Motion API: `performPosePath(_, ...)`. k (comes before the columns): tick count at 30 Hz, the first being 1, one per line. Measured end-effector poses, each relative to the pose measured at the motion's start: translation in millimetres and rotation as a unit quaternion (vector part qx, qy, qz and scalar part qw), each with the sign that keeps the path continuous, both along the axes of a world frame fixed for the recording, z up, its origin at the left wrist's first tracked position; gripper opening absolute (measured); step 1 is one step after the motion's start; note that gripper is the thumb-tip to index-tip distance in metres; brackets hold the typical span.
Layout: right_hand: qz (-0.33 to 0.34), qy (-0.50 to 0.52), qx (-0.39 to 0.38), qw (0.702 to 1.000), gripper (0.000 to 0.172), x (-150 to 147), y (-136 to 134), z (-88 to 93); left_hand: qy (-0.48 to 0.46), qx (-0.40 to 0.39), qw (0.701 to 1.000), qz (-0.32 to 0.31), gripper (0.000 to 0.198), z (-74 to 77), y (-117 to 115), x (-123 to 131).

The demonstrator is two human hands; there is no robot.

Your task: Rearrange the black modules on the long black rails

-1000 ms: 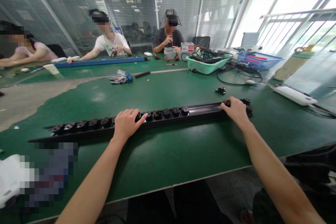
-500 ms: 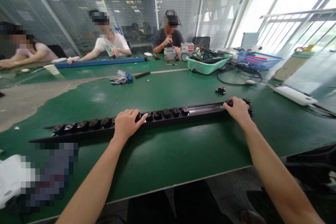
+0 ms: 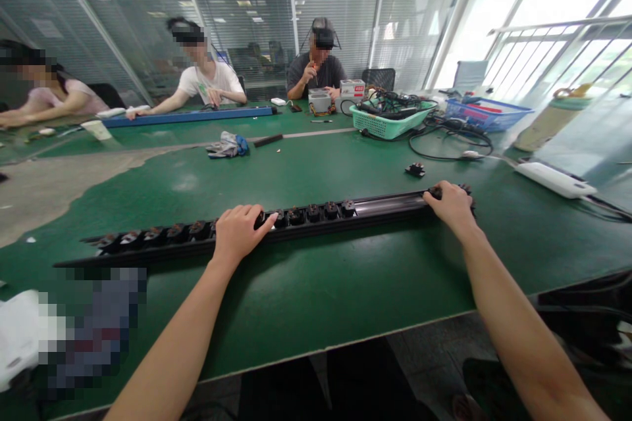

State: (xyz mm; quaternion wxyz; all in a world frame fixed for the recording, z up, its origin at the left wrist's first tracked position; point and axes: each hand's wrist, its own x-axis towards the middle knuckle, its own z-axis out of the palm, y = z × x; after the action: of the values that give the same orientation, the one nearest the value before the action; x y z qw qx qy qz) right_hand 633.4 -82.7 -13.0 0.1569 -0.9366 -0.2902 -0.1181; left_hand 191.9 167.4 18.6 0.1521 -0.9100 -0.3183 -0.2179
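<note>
A long black power strip housing [image 3: 395, 207] lies across the green table, its open channel facing up. Several black socket modules [image 3: 313, 213] sit in a row along its left and middle part; the stretch to their right shows a bare, shiny channel. My left hand [image 3: 239, 231] is wrapped over the strip near its middle, hiding the modules below it. At the right end, my right hand [image 3: 451, 209] is closed round a black socket module [image 3: 434, 193], partly hidden by the fingers. A loose black piece [image 3: 415, 170] rests on the table beyond the strip.
A green basket of cables [image 3: 388, 122] and a blue basket [image 3: 488, 113] stand at the back right. A white power strip [image 3: 555, 179] lies at the right. Gloves [image 3: 228, 145] lie further back. Three people sit across the table, one by a blue bar [image 3: 197, 118].
My right hand has shifted slightly to the right along the strip's end. My left hand stays where it was. Across the table, a person's hand with a tool has risen a little.
</note>
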Motion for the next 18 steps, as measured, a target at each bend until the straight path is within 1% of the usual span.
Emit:
performPosePath(8,-0.016,-0.002,-0.002,1.0,0.047,7.2,-3.3,-1.5,-0.002,-0.003,1.0,0.003,0.052,-0.1,0.1,-0.3)
performPosePath(18,-0.026,-0.007,-0.017,0.999,0.05,6.4,-4.2,-1.6,0.001,-0.003,1.0,0.001,0.052,-0.4,0.4,-0.5)
